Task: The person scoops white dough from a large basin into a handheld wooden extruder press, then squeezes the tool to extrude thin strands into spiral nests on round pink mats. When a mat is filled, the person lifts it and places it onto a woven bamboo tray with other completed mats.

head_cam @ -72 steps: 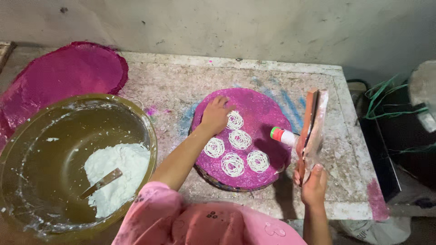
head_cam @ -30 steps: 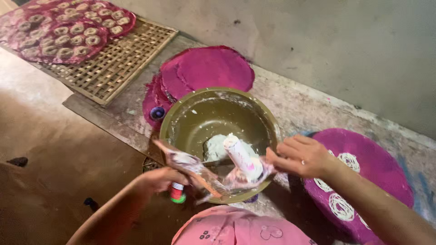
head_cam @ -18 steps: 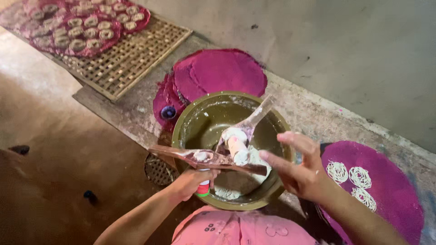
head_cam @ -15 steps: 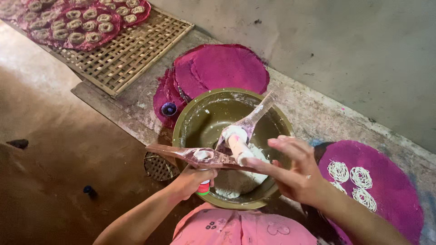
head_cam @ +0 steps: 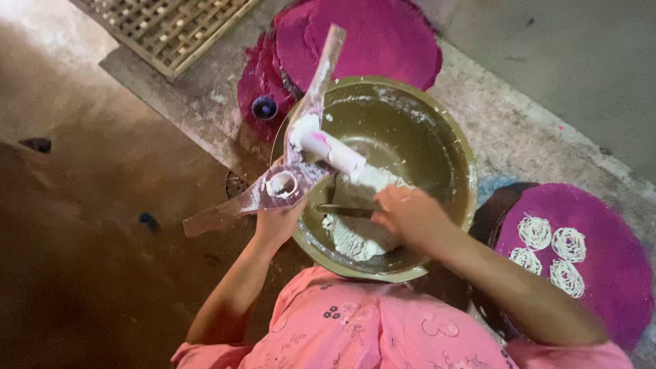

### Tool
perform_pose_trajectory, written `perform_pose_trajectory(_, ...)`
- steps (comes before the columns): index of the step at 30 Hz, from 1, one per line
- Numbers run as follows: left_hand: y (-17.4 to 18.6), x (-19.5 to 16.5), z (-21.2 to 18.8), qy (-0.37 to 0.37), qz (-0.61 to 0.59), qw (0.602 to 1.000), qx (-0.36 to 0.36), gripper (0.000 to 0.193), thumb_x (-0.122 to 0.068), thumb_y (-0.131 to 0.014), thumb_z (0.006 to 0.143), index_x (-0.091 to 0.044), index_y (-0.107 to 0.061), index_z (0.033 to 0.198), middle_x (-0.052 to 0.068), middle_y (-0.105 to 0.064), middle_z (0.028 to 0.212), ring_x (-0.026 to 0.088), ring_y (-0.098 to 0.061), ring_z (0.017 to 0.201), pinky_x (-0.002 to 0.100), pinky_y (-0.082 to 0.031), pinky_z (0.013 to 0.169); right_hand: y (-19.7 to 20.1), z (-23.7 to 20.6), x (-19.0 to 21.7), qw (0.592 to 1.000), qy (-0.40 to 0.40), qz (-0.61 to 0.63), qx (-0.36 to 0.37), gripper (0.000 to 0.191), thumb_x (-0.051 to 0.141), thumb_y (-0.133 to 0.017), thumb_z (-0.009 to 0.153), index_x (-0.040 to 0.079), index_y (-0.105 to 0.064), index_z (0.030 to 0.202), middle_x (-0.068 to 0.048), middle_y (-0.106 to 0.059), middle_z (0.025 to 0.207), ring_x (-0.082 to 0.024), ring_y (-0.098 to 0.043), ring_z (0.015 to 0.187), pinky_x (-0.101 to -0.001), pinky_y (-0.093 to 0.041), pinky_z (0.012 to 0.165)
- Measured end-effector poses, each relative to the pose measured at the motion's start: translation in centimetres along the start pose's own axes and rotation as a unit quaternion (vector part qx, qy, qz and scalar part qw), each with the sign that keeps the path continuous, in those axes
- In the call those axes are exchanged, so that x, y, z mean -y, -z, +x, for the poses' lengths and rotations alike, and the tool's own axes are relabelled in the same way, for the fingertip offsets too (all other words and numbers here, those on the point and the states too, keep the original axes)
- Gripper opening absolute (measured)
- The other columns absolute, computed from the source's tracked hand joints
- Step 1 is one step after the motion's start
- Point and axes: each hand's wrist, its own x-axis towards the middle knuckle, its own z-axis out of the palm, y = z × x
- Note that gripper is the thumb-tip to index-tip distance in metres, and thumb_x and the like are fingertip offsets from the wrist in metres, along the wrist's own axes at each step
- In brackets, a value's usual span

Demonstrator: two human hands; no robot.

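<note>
My left hand (head_cam: pixel 277 222) grips a pink hinged hand press (head_cam: pixel 287 164) smeared with white dough, opened out so one handle points up over the bowl and the other out to the left. Its white plunger (head_cam: pixel 331 150) sticks out over the bowl. My right hand (head_cam: pixel 410 215) reaches down into the big olive-green metal bowl (head_cam: pixel 451 160), closed on a metal spoon (head_cam: pixel 345 210) that lies in the white dough (head_cam: pixel 355 229) at the bowl's bottom.
A round magenta mat (head_cam: pixel 601 266) to the right carries several white coiled dough rounds. More magenta mats (head_cam: pixel 383 41) are stacked beyond the bowl, with a small blue cap (head_cam: pixel 264 107) beside them. A woven bamboo tray (head_cam: pixel 171 27) lies at the far left. Brown floor (head_cam: pixel 89 205) spreads on the left.
The camera has dropped closer to the bowl. My right hand left the press and went down into the bowl onto the spoon. My left hand keeps the opened press over the rim.
</note>
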Motion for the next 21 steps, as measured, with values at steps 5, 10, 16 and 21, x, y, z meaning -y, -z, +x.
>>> perform_pose_trajectory(5, -1.1, -0.6, 0.2, -0.131, 0.033, 0.99, -0.039, 0.052, -0.001, -0.076, 0.089, -0.001, -0.053, 0.135, 0.011, -0.061, 0.13, 0.018, -0.062, 0.117, 0.033, -0.051, 0.1, -5.4, 2.5, -0.2, 0.963, 0.067, -0.246, 0.089, 0.035, 0.019, -0.062, 0.091, 0.003, -0.059, 0.122, -0.012, -0.068, 0.102, -0.026, -0.072, 0.089, -0.0413, -0.059, 0.067)
perform_pose_trajectory(10, -1.4, -0.3, 0.0, -0.106, 0.056, 0.991, -0.062, 0.049, -0.004, -0.077, 0.092, 0.0, -0.055, 0.135, 0.012, -0.063, 0.132, 0.018, -0.065, 0.115, 0.032, -0.053, 0.099, -4.3, 6.3, -0.5, 0.921, 0.157, -0.325, 0.143, 0.02, 0.017, -0.064, 0.083, 0.004, -0.07, 0.097, -0.01, -0.072, 0.091, -0.022, -0.074, 0.08, -0.0358, -0.06, 0.061)
perform_pose_trajectory(16, -1.4, -0.5, 0.0, -0.119, 0.06, 0.988, -0.072, 0.052, -0.006, -0.079, 0.091, 0.0, -0.054, 0.136, 0.012, -0.062, 0.131, 0.019, -0.064, 0.115, 0.032, -0.052, 0.099, -4.8, 6.9, 0.2, 0.952, 0.135, -0.216, 0.172, 0.016, 0.013, -0.062, 0.086, 0.012, -0.073, 0.075, -0.011, -0.075, 0.079, -0.028, -0.075, 0.076, -0.0411, -0.06, 0.063)
perform_pose_trajectory(21, -1.4, -1.4, 0.3, -0.113, 0.08, 0.988, -0.069, 0.053, -0.006, -0.08, 0.089, 0.0, -0.056, 0.135, 0.011, -0.065, 0.129, 0.018, -0.066, 0.111, 0.031, -0.054, 0.095, -4.2, 4.1, -1.1, 0.95, 0.112, -0.187, 0.223, 0.015, 0.016, -0.059, 0.091, 0.01, -0.072, 0.089, -0.013, -0.074, 0.081, -0.031, -0.075, 0.077, -0.0441, -0.06, 0.066)
